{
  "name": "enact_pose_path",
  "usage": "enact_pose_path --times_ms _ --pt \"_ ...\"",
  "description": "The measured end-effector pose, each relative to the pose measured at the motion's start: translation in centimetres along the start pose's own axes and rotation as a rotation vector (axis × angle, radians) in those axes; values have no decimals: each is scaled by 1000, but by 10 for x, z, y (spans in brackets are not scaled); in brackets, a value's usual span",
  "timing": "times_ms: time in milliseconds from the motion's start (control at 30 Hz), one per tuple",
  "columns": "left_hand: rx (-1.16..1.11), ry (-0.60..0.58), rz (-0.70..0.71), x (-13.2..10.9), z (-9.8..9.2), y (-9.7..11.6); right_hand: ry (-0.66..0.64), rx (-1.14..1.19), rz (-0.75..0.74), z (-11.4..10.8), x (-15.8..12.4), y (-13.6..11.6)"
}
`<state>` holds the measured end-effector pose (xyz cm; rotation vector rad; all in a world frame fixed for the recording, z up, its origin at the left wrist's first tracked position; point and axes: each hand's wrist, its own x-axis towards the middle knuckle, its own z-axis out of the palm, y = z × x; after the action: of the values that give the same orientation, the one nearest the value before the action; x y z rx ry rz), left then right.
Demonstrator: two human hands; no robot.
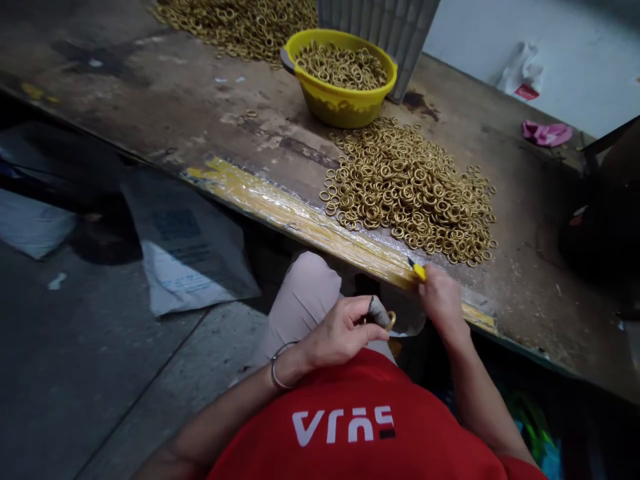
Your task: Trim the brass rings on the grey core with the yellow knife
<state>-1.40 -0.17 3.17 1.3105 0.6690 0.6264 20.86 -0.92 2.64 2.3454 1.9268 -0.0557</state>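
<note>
My left hand (340, 335) is held just off the front of the table, near my lap, its fingers pinching a brass-coloured ring (391, 321). A grey wrap (379, 312) covers one of its fingers. At the table's edge, my right hand (443, 303) is closed around a yellow-handled knife (419, 271), whose dark tip points up and left. Just beyond the right hand lies a heap of loose rings (410, 190) of the same kind.
A yellow basin (340, 107) full of rings stands behind the heap. Further back are another ring pile (250, 27) and a grey ribbed crate (377, 33). Yellow tape (300, 213) covers part of the table's front edge. A white sack (193, 260) rests below at left.
</note>
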Motion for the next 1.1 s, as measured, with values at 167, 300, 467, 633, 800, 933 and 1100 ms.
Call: enact_pose_path --times_ms 167,300,467,633,800,933,1100 --pt "-336 29 -175 11 6 -23 177 126 -160 -3 39 2" --pt "-529 80 -199 21 4 -35 164 60 -182 -2 74 -20" --pt "-714 17 -259 22 -8 -28 133 109 -168 -2 91 -27" --pt "-508 232 -212 29 -14 -28 -28 1006 -95 -7 65 -25" --pt "-115 469 4 33 -11 -32 -541 1798 177 -7 30 -38" --pt "89 483 84 28 -8 -34 -700 1950 240 -2 17 -49" --pt "48 485 4 25 -10 -30 -668 1822 137 -4 9 -54"
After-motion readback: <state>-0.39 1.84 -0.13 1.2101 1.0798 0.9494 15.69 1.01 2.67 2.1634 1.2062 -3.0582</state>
